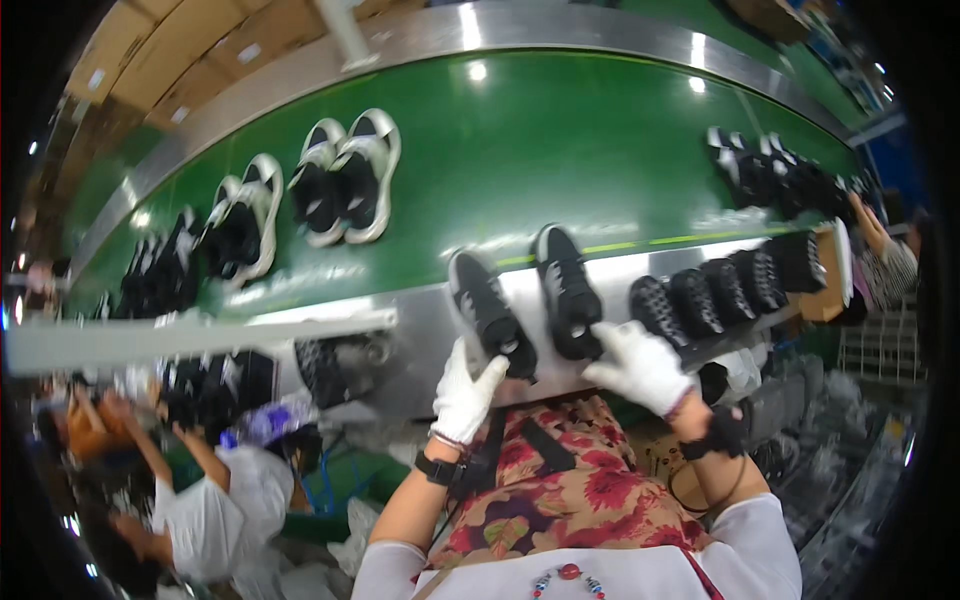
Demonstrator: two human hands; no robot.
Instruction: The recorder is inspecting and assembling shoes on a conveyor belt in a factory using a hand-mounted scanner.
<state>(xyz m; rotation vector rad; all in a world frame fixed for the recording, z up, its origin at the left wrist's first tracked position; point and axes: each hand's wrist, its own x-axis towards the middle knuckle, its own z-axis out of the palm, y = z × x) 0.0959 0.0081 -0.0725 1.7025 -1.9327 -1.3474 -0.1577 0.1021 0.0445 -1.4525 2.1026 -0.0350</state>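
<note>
Left hand (465, 394): gloved, gripping the left shoe (488, 308) by its heel.
Right hand (645, 370): gloved, at the heel of the right shoe (568, 288); whether gripping, cannot tell.
Both shoes: apart, toes away from the person, above the metal ledge (420, 345).
Green belt (520, 130): beyond, bearing more shoes (368, 175).

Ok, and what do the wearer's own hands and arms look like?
Left hand and right hand: both in white gloves. Left wrist: black watch-like band. Right wrist: bulkier black strap, with a thin dark cord looping near it. White sleeves on the upper arms; forearms uncovered.
</note>
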